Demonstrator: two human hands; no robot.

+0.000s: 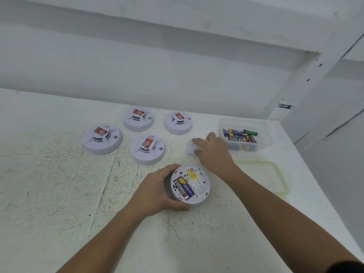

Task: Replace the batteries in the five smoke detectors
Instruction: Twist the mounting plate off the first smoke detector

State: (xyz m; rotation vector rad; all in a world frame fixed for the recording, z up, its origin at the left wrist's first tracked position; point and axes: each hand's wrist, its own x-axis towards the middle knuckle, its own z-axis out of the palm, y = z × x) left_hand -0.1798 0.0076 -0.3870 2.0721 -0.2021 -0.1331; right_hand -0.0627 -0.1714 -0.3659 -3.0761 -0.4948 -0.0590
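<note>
Head view: midway across the speckled tabletop (59,194), below a white wall (137,66), our left hand (155,192) grips the overturned smoke detector (192,186). Our right hand (213,152) curls round a half-hidden white piece (190,148) toward the far-right corner.

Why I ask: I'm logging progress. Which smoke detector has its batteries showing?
The smoke detector gripped by the left hand, back turned up; the other four sit red sticker upward.

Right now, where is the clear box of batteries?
In the head view the clear box stands at the table's far right, just right of the right hand, behind the green-rimmed lid.
</note>
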